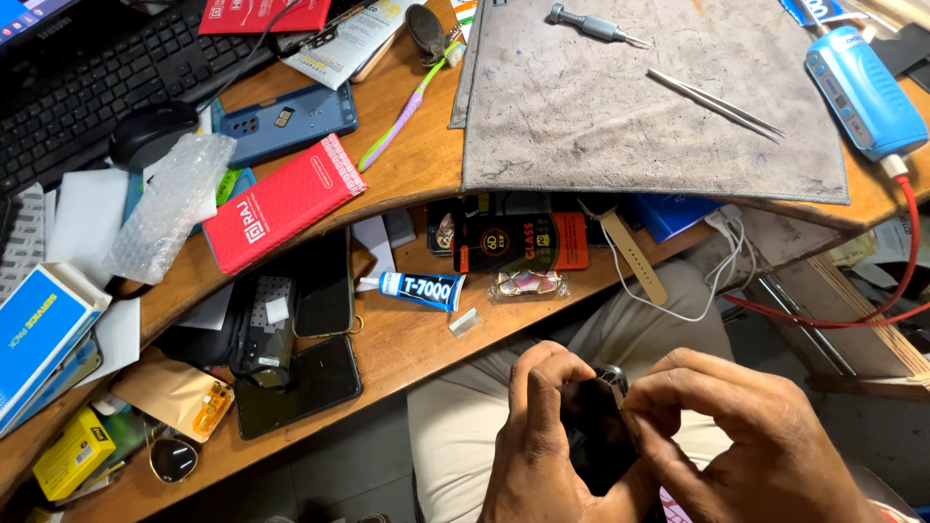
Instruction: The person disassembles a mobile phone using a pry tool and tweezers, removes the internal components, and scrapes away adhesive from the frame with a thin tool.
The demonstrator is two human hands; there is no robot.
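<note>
1. I see the dark phone [593, 426] held over the lap, below the surface's [407, 339] front edge.
2. My left hand [542, 441] and right hand [746, 436] curl their fingers closed around it.
3. I'd keep both grips steady, pressing lightly at its top edge.
4. A glue tube [418, 289] lies near the front edge.

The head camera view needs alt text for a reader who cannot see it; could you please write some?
Two hands, left and right, hold a dark phone over the lap. Above it, a cluttered wooden desk holds a grey mat, tweezers and a glue tube.
</note>
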